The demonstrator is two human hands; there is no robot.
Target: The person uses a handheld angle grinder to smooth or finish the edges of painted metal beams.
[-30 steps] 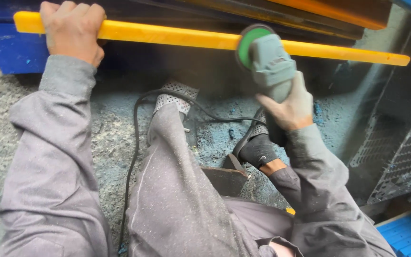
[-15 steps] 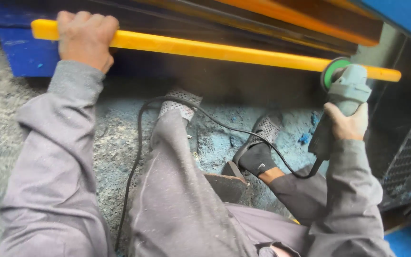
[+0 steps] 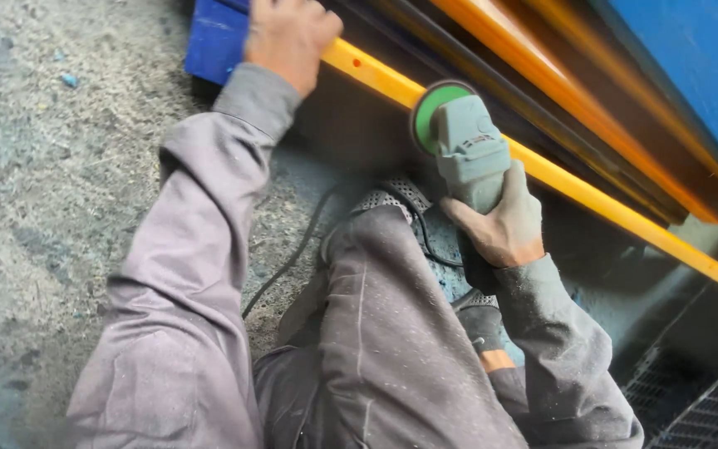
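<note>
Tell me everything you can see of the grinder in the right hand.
The grinder is a handheld power tool with a dusty grey-green plastic-looking body and a round green disc at its head. The right hand grips its body from below, disc pointing up and away against the yellow bar. A black cable trails over the dusty ground; its join to the grinder is hidden.

- Grey angle grinder (image 3: 471, 154) with a green disc (image 3: 435, 110), held against the bar.
- Long yellow bar (image 3: 592, 199), running diagonally, lying on a blue support.

Head camera looks steeply down, close above.
</note>
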